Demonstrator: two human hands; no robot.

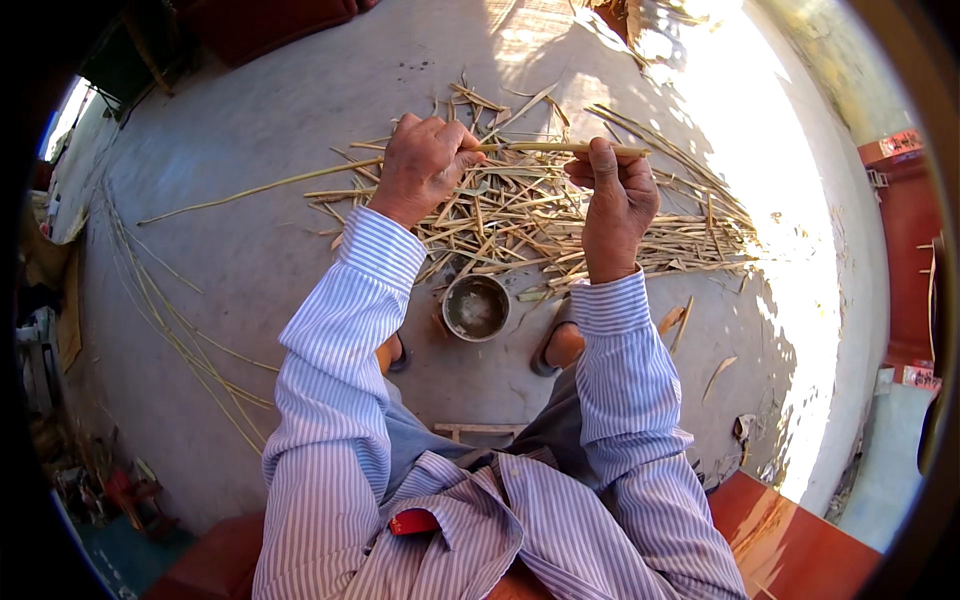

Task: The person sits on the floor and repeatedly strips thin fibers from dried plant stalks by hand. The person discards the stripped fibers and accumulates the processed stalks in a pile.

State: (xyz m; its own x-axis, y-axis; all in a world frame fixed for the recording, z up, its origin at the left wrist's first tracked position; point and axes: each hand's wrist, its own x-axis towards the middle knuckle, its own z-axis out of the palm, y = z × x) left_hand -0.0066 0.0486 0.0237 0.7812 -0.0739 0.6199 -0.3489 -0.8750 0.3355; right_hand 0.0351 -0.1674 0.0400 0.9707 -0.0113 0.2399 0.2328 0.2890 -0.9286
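Note:
A long yellow-green plant stalk is held level above the floor, between my two hands. My left hand is closed around its middle, and a thin length tapers out to the left past the fist. Nearer the thicker end, my right hand pinches it between thumb and fingers, the thumb pointing up. Beneath both hands spreads a loose pile of dry, straw-coloured stalk pieces and leaves. A round metal bowl with murky liquid stands between my feet, at the near edge of the pile.
Several long thin stalks lie on the concrete floor at left. Dark red furniture stands at the far left, and a reddish wooden surface is at the near right. Bright sunlight covers the floor on the right.

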